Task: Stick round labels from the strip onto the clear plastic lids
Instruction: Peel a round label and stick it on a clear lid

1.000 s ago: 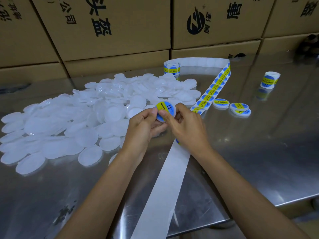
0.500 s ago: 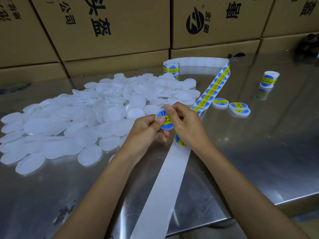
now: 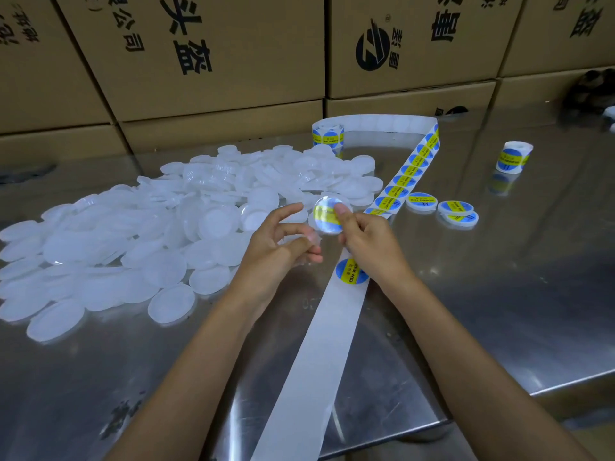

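2 bare forearms are extended over the steel desk (image 3: 499, 311), where an emptied white backing strip (image 3: 319, 344) runs up beneath the right hand (image 3: 369, 247) to 1 blue-and-yellow label (image 3: 347, 272) left on it. A labelled clear lid (image 3: 327, 216) is pinched between the right thumb and fingers (image 3: 342, 211), while the left hand (image 3: 276, 247) is held just beside it with fingers loosely spread around nothing. Farther back, a pile of clear lids (image 3: 166, 227) is spread at left, 3 finished lids (image 3: 456, 211) lie at right beside the strip's unused labels (image 3: 409, 171), and 2 label rolls (image 3: 327, 134) are stood before stacked cardboard boxes (image 3: 206, 51).
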A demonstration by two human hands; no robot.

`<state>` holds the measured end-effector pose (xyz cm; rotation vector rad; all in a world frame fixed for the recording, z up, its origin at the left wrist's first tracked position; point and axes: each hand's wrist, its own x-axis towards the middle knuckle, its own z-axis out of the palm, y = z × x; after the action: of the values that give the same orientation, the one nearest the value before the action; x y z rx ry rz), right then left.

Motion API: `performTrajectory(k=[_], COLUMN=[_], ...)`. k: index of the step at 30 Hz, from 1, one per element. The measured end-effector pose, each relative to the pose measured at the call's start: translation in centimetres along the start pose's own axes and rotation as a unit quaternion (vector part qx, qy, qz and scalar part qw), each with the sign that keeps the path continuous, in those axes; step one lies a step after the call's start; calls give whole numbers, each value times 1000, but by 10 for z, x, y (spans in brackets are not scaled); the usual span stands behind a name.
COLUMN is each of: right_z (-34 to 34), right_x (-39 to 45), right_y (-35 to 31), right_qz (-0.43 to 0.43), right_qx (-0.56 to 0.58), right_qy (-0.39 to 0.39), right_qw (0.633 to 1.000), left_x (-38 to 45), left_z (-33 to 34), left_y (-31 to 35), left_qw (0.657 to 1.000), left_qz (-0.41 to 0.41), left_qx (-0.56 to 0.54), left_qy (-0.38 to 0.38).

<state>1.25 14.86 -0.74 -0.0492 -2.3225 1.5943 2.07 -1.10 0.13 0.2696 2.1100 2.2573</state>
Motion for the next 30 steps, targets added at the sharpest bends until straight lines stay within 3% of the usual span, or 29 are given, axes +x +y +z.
performTrajectory(k=[5, 9, 13, 17, 20, 22, 30], right_z=[-15, -27, -38, -52, -59, -62, -65], right_x=[13, 19, 22, 24, 25, 26, 24], right_y=[9, 15, 16, 17, 18, 19, 19], right_qz=[83, 170, 235, 258, 271, 281, 280], right_qx=[31, 131, 268, 433, 514, 536, 550], right_qy=[93, 102, 125, 162, 167, 160, 146], right_qw=[992, 971, 926, 848, 796, 780, 773], left_x=[3, 3, 3, 4, 6, 7, 10], left_z=[-1, -3, -5, -5, -4, -5, -9], left_y=[-6, -10, -12, -18, -20, -22, -24], left_qw=[975, 946, 913, 868, 855, 849, 846], left_qz=[70, 118, 158, 174, 164, 162, 167], left_qx=[196, 282, 363, 462, 491, 501, 504], left_qy=[74, 111, 96, 55, 36, 33, 54])
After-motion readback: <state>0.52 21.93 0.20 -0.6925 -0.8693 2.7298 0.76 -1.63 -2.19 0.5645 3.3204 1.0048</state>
